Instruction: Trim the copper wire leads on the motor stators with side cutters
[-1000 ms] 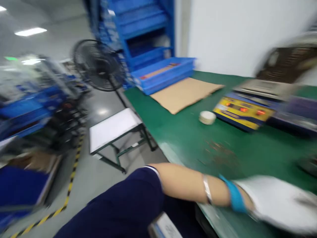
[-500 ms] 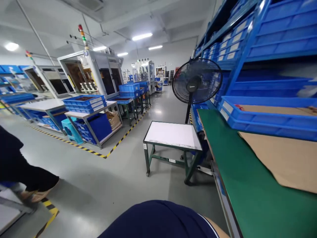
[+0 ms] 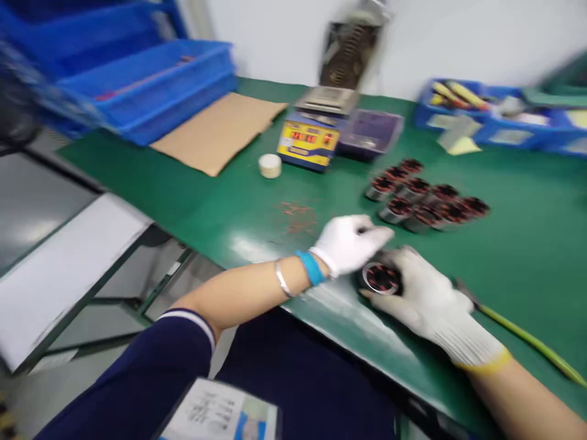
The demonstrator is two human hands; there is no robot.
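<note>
My left hand (image 3: pixel 351 243), in a white glove with a blue band at the wrist, is closed just above a round dark part; what its fingers pinch, if anything, is too small to tell. My right hand (image 3: pixel 424 293), in a white glove with a yellow cuff, grips the round part with copper windings (image 3: pixel 381 278) near the bench's front edge. Behind my hands, several similar metal cylinders with copper windings (image 3: pixel 415 189) stand grouped. Thin copper-coloured bits (image 3: pixel 298 217) lie scattered on the green bench (image 3: pixel 527 244) to the left. A green-handled tool (image 3: pixel 527 336) lies at the right.
A yellow-and-blue device with a red display (image 3: pixel 306 143) stands at the back beside a purple container (image 3: pixel 371 131). Near it is a white round item (image 3: pixel 270 165). Blue bins (image 3: pixel 509 134) are at back right; a blue tray (image 3: pixel 160 85) and brown cardboard (image 3: pixel 220 131) at left.
The view has swung right and down from the aisle and fan to the green bench. Both my hands, the round part and the group of cylinders are now visible.
</note>
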